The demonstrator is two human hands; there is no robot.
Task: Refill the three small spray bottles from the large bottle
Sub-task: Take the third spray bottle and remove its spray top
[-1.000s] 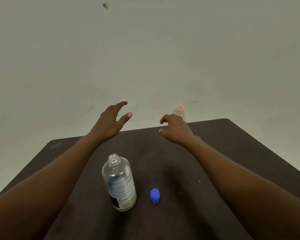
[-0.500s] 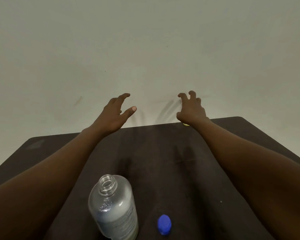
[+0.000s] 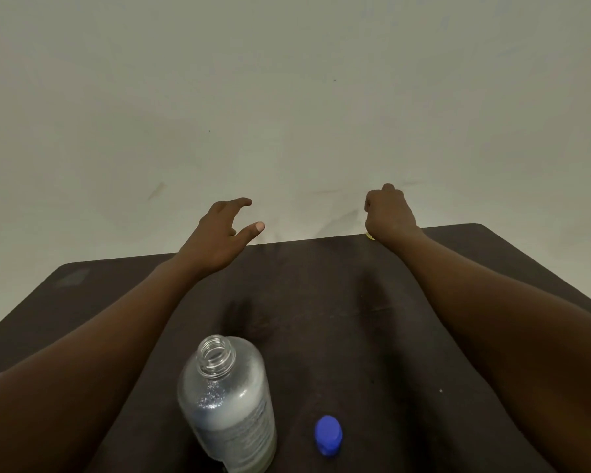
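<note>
Risk first. Large bottle (image 3: 226,404) stands upright and uncapped between the two forearms. If either arm pulls back toward the body, it could clip the bottle's shoulder, tip it and spill the contents through the open neck. Blue cap (image 3: 328,435) lies loose just right of the bottle, not touching it. A sweep of the right forearm could knock it off the table (image 3: 82,278).

No small spray bottle plainly in view. A yellow speck (image 3: 369,236) shows far beyond the bottle and to its right, under the right wrist; too small to identify.

Left hand (image 3: 219,233): well beyond the bottle, fingers spread and loosely bent, gripping nothing.

Right hand (image 3: 391,215): beyond and right of the bottle, fingers curled under, back of hand to camera. Cannot tell whether they close on anything.

Bottle: clear plastic, threaded neck, pale printed label, inner wall misted with droplets. Contents look whitish; level hard to read from above.
</note>
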